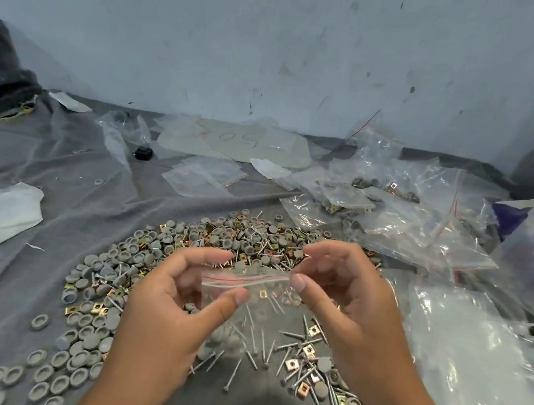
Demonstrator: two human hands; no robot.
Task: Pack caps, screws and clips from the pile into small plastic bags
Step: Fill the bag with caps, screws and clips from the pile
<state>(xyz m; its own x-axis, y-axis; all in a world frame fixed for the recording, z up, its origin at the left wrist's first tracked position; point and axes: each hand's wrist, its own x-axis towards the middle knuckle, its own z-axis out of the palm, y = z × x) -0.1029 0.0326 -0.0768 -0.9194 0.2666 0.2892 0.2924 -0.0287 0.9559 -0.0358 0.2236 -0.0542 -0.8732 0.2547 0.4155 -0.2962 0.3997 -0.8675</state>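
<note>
In the head view, both hands hold one small plastic bag (pixel 245 289) above the pile (pixel 201 262) of grey caps, screws and clips on the grey cloth (pixel 66 169). The left hand (pixel 175 296) pinches the bag's left end between thumb and forefinger; the right hand (pixel 342 290) pinches the red-lined zip strip at the right end, other fingers loosely curled. Caps, screws and a clip show through the plastic, so the step looks like sealing a filled bag. The next move likely calls for running the pinch along the strip, then laying it with the filled bags (pixel 395 214) at the right
</note>
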